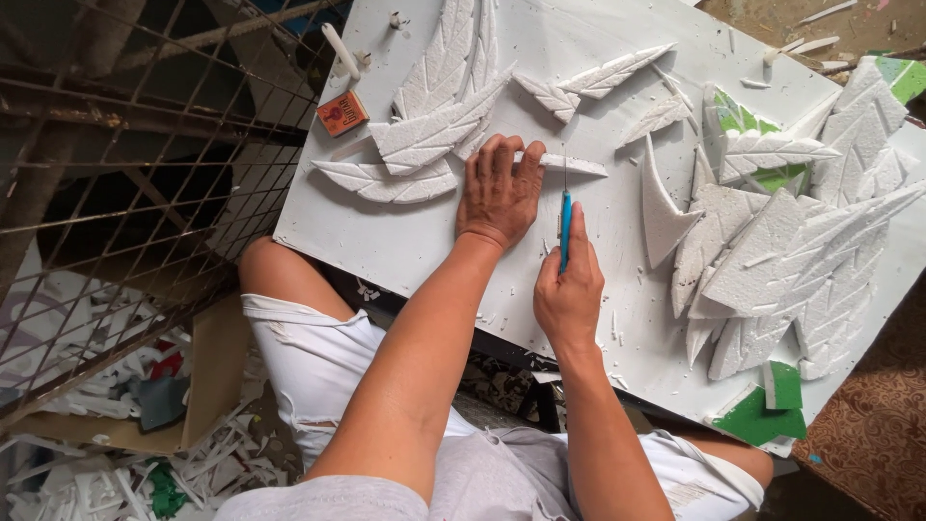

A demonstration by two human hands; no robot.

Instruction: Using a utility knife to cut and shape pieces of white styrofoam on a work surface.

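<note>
A small orange box lies at the white board's left edge. Carved white foam leaves pile at right, over green foam pieces. A rusty wire grid stands left, above foam scraps.

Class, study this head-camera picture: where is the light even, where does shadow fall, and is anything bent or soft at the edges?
Head view: soft, even daylight on the white board, no harsh glare; faint shadows under the left hand and the foam leaves; the wire mesh side is dark; straight edges bow slightly toward the corners; the right hand with its blue tool is sharp.
</note>
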